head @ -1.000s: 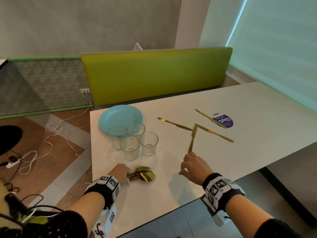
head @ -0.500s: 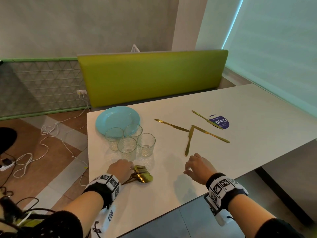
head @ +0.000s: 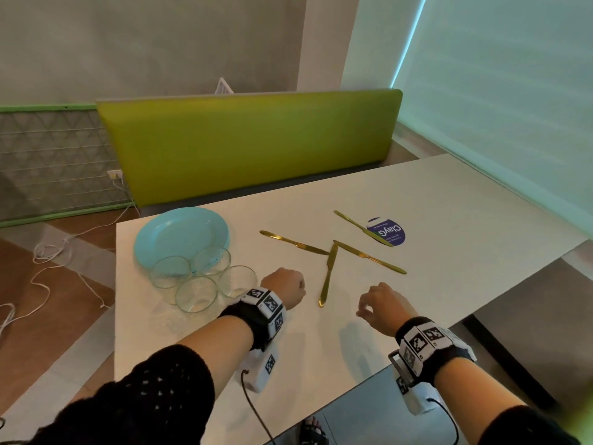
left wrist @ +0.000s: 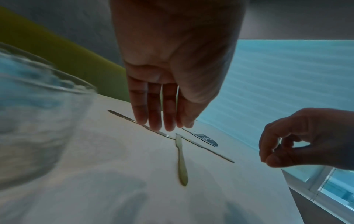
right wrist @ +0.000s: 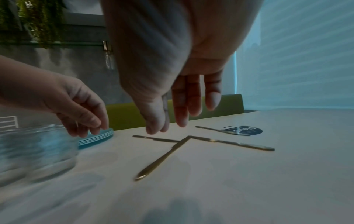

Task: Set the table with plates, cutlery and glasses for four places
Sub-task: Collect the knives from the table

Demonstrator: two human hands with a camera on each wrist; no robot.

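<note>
A stack of light-blue plates (head: 181,239) sits at the white table's (head: 449,220) far left, with several clear glasses (head: 195,293) just in front of it. Several gold knives lie mid-table; the nearest knife (head: 328,274) points at me, between both hands. My left hand (head: 284,285) hovers right of the glasses, its fingers (left wrist: 153,118) hanging down and empty above another knife (head: 293,243). My right hand (head: 378,303) hovers near the front edge, fingers (right wrist: 178,115) loosely curled, holding nothing. My left forearm covers the spot where gold spoons and forks lay.
A purple round sticker (head: 390,232) lies under the far knife (head: 362,228). A green bench back (head: 250,146) runs behind the table. White cables (head: 48,261) trail over the floor at the left. The table's right side drops off to the floor.
My left hand has left the gold spoons and forks and moved right and forward, past the glasses, towards the knives. The right hand stays about where it was, near the closest knife's handle.
</note>
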